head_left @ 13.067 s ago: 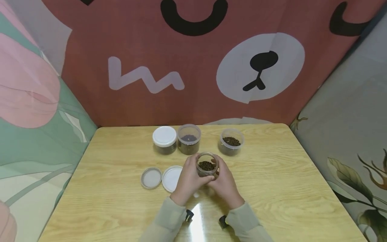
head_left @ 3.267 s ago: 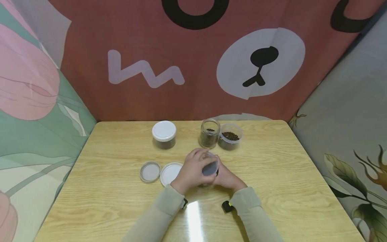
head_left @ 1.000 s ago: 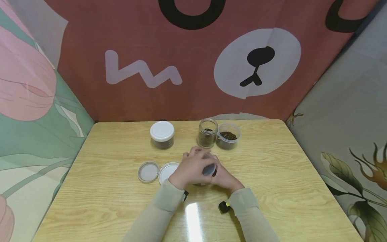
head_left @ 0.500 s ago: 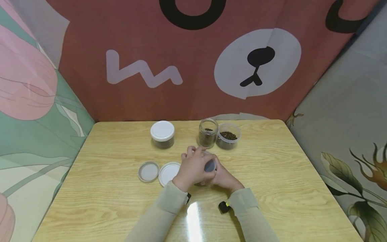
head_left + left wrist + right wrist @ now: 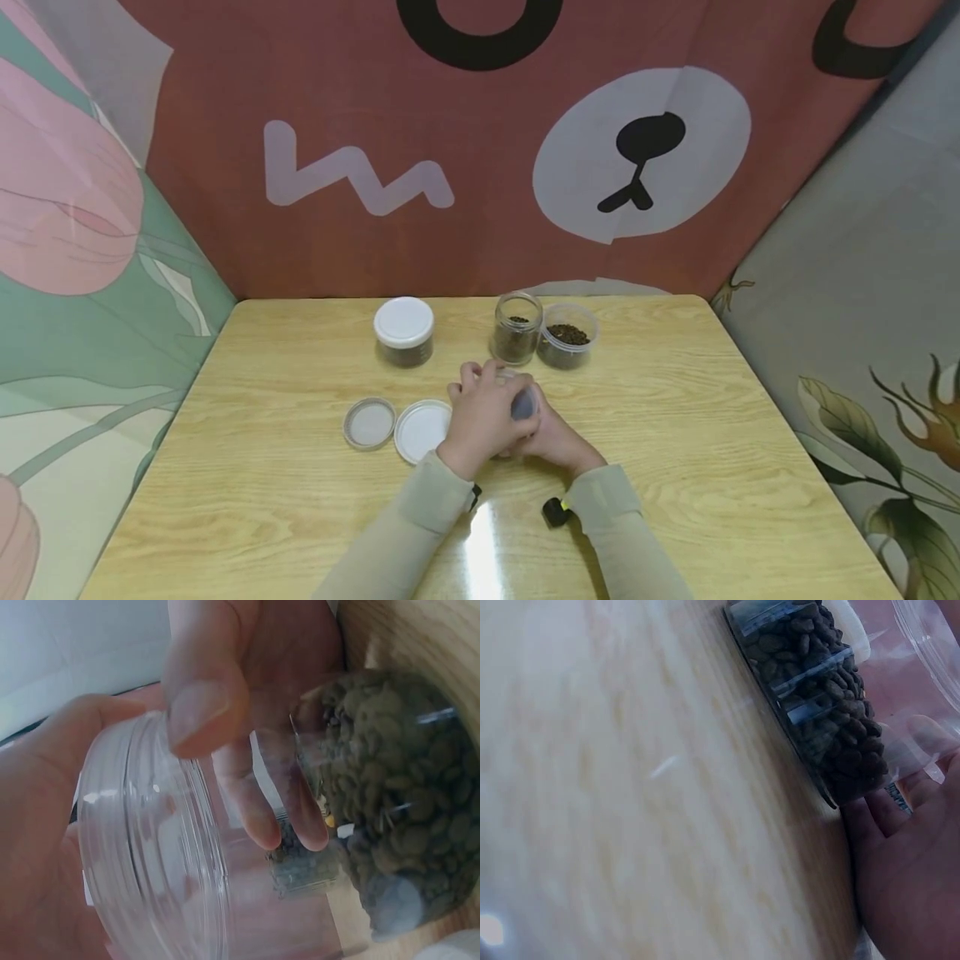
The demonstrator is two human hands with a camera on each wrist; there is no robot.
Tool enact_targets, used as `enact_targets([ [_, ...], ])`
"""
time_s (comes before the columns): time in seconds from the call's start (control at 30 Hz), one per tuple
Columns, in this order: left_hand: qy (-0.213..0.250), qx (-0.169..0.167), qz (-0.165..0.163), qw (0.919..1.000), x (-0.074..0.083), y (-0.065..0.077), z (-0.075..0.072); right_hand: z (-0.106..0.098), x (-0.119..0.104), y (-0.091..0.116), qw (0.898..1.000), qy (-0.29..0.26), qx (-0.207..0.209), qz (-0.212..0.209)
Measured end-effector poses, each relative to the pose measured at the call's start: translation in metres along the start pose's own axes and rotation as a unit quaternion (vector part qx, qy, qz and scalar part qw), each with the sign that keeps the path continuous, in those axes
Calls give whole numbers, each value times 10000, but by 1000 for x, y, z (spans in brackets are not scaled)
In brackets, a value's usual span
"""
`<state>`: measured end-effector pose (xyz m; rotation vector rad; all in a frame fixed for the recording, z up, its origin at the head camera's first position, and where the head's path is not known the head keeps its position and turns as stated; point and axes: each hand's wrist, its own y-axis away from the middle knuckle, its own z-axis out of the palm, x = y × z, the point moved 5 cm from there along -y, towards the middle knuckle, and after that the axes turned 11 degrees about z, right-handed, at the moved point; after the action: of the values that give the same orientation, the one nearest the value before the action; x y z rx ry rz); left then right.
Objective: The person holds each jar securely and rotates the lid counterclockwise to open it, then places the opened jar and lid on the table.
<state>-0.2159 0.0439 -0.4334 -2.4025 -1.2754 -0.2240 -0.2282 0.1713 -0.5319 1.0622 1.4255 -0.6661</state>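
Observation:
Both hands are on a clear plastic jar [image 5: 420,780] partly filled with dark brown pellets or seeds. My left hand [image 5: 483,417] curls its fingers and thumb round the clear top [image 5: 112,817], which looks like a transparent lid. Below it, my right hand [image 5: 561,437] grips the jar's body; its thumb and fingers show in the left wrist view. In the right wrist view, the jar's base [image 5: 802,750] is close to the table. The greyish top face of the jar [image 5: 524,403] peeks out between the hands in the head view.
At the back stand a white-lidded jar [image 5: 405,323], an uncovered glass jar [image 5: 516,337] and a low clear tub [image 5: 567,346] of brown pellets. A grey-rimmed lid [image 5: 370,423] and a white lid [image 5: 422,432] lie left of the hands on the wooden table [image 5: 712,467].
Since the oldest frame, the glass jar has gone from the hands to beside the tub, and the plastic jar has come into the hands. Lately the left hand has turned slightly on its top.

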Motion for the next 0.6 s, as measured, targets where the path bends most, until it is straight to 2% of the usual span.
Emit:
enact_targets([
  [0.2, 34, 228, -292, 9993, 4, 0, -1, -1, -1, 1, 9998, 132, 115, 114],
  [0.4, -58, 445, -691, 9966, 7, 0, -2, -2, -2, 0, 9990, 411, 168, -17],
  [0.6, -94, 433, -973, 9943, 9, 0, -1, -3, 0, -1, 9983, 557, 170, 12],
])
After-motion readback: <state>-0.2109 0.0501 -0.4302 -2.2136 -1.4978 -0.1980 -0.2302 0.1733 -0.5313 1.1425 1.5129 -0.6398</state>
